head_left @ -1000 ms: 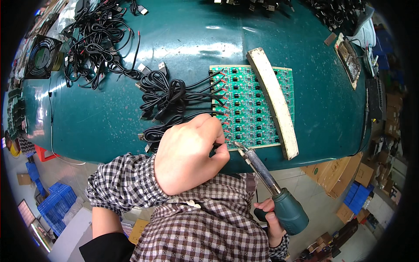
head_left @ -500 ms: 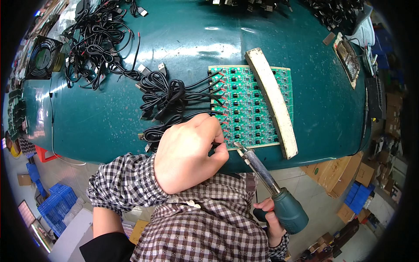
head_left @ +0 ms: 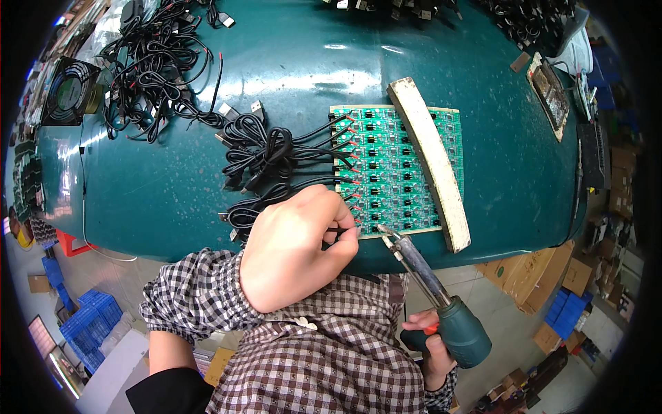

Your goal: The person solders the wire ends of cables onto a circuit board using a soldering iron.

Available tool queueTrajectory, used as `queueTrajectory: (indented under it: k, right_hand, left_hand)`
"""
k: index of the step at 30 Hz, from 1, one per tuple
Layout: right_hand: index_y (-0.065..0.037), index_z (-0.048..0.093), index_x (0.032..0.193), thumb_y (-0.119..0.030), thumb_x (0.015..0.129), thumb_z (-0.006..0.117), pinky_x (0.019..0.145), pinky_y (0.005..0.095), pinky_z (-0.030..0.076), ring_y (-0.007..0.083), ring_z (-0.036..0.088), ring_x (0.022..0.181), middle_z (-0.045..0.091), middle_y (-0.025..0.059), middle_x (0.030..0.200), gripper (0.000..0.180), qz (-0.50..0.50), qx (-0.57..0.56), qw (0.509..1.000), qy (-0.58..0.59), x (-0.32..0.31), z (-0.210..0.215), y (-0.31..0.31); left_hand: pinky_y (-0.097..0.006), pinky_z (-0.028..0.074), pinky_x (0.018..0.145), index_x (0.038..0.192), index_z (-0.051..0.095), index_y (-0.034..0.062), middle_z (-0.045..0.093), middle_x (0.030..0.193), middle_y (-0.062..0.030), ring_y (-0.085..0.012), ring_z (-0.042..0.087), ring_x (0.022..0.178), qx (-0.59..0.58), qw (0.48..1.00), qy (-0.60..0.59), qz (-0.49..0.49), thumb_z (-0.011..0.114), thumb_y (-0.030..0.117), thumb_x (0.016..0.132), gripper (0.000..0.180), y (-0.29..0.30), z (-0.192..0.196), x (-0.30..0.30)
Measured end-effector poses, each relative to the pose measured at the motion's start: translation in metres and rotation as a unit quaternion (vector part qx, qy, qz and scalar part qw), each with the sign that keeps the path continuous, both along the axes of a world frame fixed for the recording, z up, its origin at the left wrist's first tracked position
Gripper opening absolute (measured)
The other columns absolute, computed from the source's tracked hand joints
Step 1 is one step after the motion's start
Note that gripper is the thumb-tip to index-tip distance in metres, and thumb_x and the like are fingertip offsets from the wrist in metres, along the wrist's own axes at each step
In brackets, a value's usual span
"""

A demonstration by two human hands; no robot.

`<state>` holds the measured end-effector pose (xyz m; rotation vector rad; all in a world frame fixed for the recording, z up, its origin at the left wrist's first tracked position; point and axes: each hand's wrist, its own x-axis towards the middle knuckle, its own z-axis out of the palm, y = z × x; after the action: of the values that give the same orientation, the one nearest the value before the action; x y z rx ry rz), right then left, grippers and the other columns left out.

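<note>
The circuit board panel (head_left: 389,176) lies flat on the green table (head_left: 165,200), its rows running left to right, its near-left corner at the fingertips of the left hand (head_left: 293,252) — the closer one. Its thumb and forefinger pinch what seems a black cable (head_left: 335,233), partly hidden. The right hand (head_left: 436,353) grips a soldering iron (head_left: 462,331) — tip just right of those fingertips.

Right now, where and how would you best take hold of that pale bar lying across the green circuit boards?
The pale bar is probably best pinched across its narrow width near the middle, from above and the right: it is long and slim, spans the circuit boards, and has the cables and the tip of the soldering iron on its left.
</note>
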<state>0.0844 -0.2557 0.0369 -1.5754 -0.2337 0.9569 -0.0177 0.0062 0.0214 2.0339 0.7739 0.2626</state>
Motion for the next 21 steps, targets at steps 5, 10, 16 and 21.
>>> queueTrajectory:
  k: [5, 10, 16, 21]
  right_hand:
    - [0.01, 0.056, 0.11, -0.034, 0.089, 0.066, 0.078, 0.0444, 0.058, 0.0338, 0.068, 0.086, 0.062, 0.0264, 0.106, 0.051, 0.02, -0.022, 1.0, 0.002, 0.001, -0.002, -0.004]
    - [0.01, 0.056, 0.109, -0.035, 0.088, 0.066, 0.078, 0.0448, 0.059, 0.0333, 0.067, 0.086, 0.062, 0.0257, 0.103, 0.051, 0.01, -0.022, 1.0, -0.003, -0.001, -0.003, -0.006]
    - [0.009, 0.056, 0.104, -0.034, 0.087, 0.067, 0.078, 0.0447, 0.059, 0.0323, 0.066, 0.087, 0.061, 0.0244, 0.099, 0.048, -0.004, -0.019, 1.0, -0.009, -0.004, -0.003, -0.008]
    - [0.008, 0.055, 0.102, -0.033, 0.087, 0.066, 0.081, 0.0438, 0.058, 0.0307, 0.064, 0.09, 0.06, 0.023, 0.097, 0.046, 0.005, -0.025, 1.0, 0.007, -0.004, -0.002, -0.011]
  left_hand:
    - [-0.029, 0.048, 0.052, 0.081, 0.063, 0.0041, 0.057, 0.074, -0.0055, -0.016, 0.061, 0.06, 0.09, 0.996, 0.005, -0.007, 0.073, 0.001, 0.075, 0.012, -0.013, -0.002, -0.006]
    - [-0.028, 0.048, 0.052, 0.08, 0.062, 0.0054, 0.057, 0.073, -0.0036, -0.0148, 0.059, 0.058, 0.128, 0.992, 0.006, 0.0, 0.073, 0.001, 0.074, 0.014, -0.019, -0.005, -0.006]
    - [-0.027, 0.046, 0.05, 0.078, 0.061, 0.006, 0.055, 0.071, -0.0023, -0.0141, 0.056, 0.056, 0.144, 0.989, -0.033, 0.028, 0.075, 0.002, 0.072, 0.016, -0.024, -0.012, -0.005]
    - [-0.027, 0.045, 0.048, 0.078, 0.061, 0.0066, 0.055, 0.07, -0.002, -0.0135, 0.055, 0.054, 0.161, 0.986, -0.026, 0.031, 0.076, 0.002, 0.072, 0.017, -0.025, -0.012, -0.005]
